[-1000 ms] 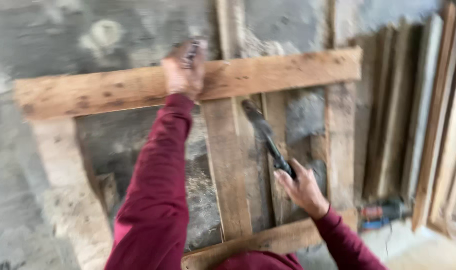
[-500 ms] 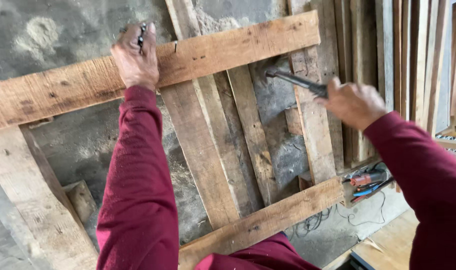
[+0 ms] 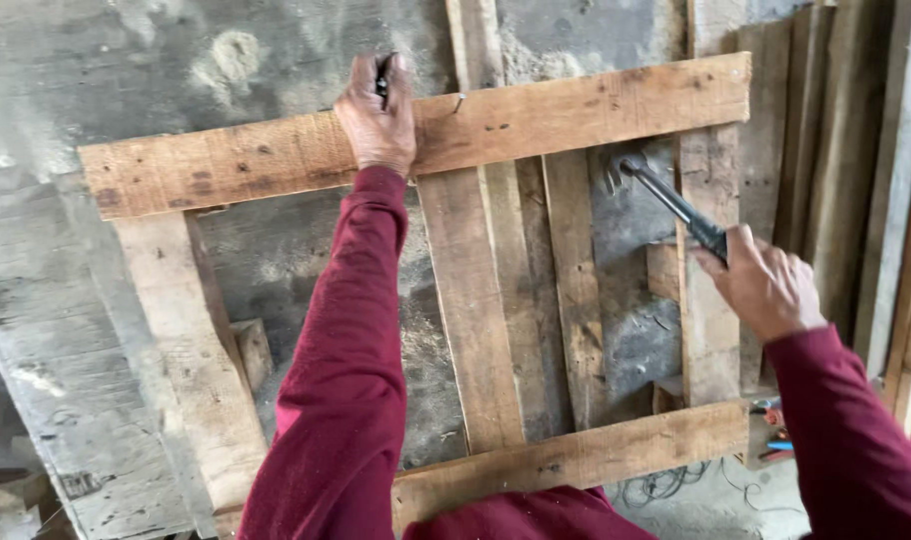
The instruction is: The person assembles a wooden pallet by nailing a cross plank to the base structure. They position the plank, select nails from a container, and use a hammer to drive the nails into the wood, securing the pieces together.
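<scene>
Two hands busy: left hand [image 3: 379, 118] clamped over top plank [image 3: 416, 135] to steady it, nail [image 3: 460, 101] just right, right hand [image 3: 764, 282] fisted on hammer [image 3: 666, 196], cocked back.

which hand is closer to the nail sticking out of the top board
Left. The left hand grips the top board just left of the nail. The right hand is well off to the lower right, holding a hammer whose head hangs below the board.
</scene>
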